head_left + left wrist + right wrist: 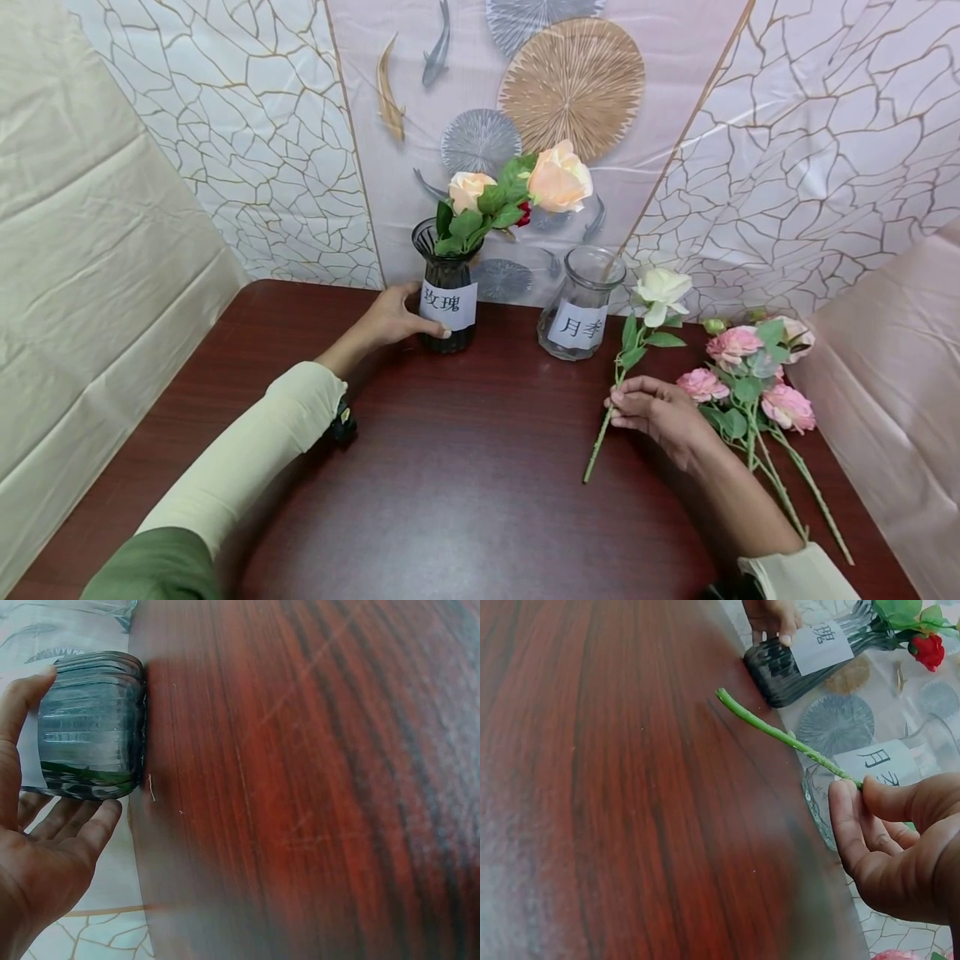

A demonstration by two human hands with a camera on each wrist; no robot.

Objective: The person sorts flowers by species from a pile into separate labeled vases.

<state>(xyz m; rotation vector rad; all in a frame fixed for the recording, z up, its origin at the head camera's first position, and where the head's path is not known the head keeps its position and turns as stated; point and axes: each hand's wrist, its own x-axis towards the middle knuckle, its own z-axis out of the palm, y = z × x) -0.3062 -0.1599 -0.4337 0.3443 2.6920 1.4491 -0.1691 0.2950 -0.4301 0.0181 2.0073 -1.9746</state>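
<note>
A dark glass vase [442,267] with a white label stands at the back of the table, holding peach roses [558,179] and a red rose [928,651]. My left hand [386,317] grips this vase low down, thumb across the label and fingers round the far side. Between the thumb and fingers of my right hand [663,412] is the green stem of a white rose [663,293]. Its bloom points up and away; the bare stem end [731,701] sticks out below the hand. A clear glass vase [592,287], also labelled, stands just behind and left of the white rose.
Pink flowers [735,346] with long stems lie in a bunch at the right side of the table [480,492]. Behind the vases rises a patterned backdrop [465,75], with pale cloth [90,250] at the left side.
</note>
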